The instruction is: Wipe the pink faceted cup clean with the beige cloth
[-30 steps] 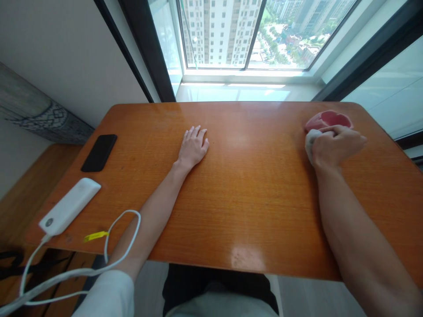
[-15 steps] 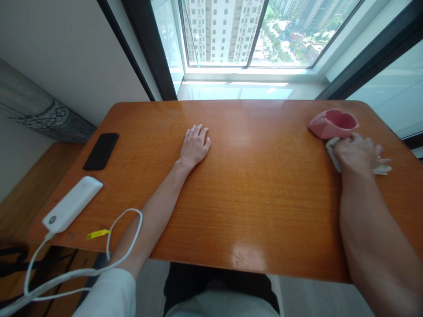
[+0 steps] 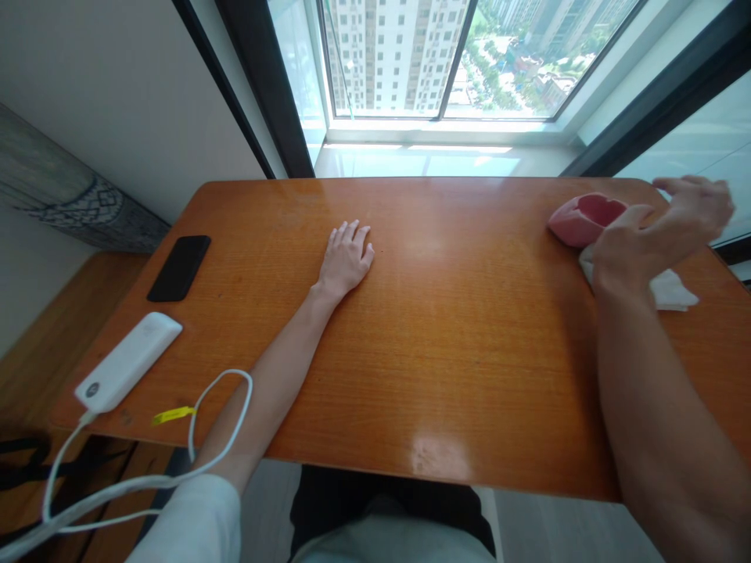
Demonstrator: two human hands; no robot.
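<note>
Left hand (image 3: 345, 262): palm down on table (image 3: 446, 336), fingers slightly spread, holding nothing. Bowl (image 3: 569, 223): pink, just beyond cloth. Cloth (image 3: 673, 291): behind right wrist, middle hidden; long axis left-right, right end slanting nearer the wearer. Right hand (image 3: 672, 227): raised, loosely open, gripping nothing.

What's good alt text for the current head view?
A person's open right hand is raised near a pink bowl and a pale cloth on a wooden table; the left hand rests palm-down. A black phone and a white corded device lie at left, with a window beyond.
</note>
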